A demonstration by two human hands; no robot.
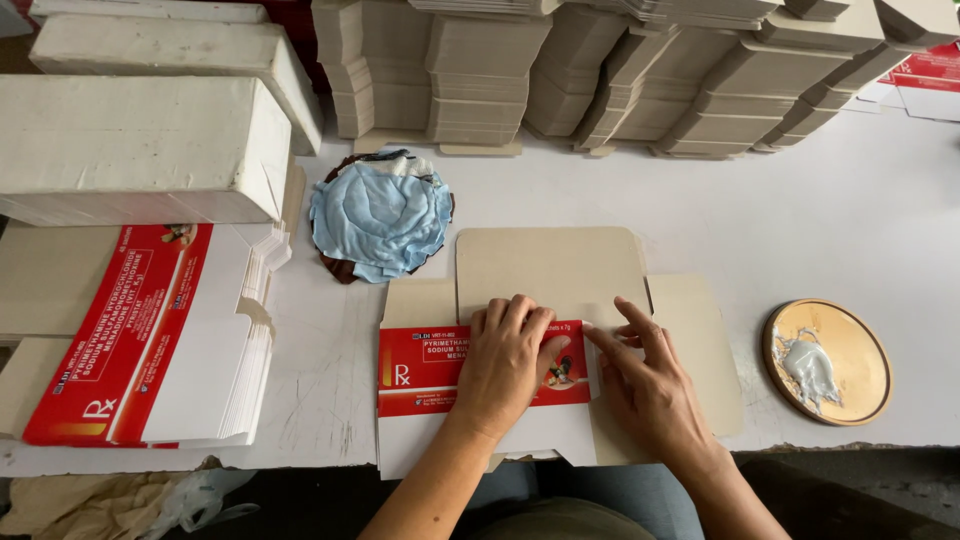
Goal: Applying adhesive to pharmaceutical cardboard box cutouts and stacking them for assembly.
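Both my flat, open fingers (520,318) press the red-and-white flat cardboard carton blank (480,375); uneven pressure could skew its fold, I reckon.

Flat red-and-white cartons on a white table

A flat carton blank (520,340), red panel on white with bare brown flaps, lies at the near edge under both hands; a fanned stack of like blanks (150,340) sits at the left (red band up), white wrapped bundles (140,150) behind it, and rows of stacked brown blanks (600,80) line the far side.
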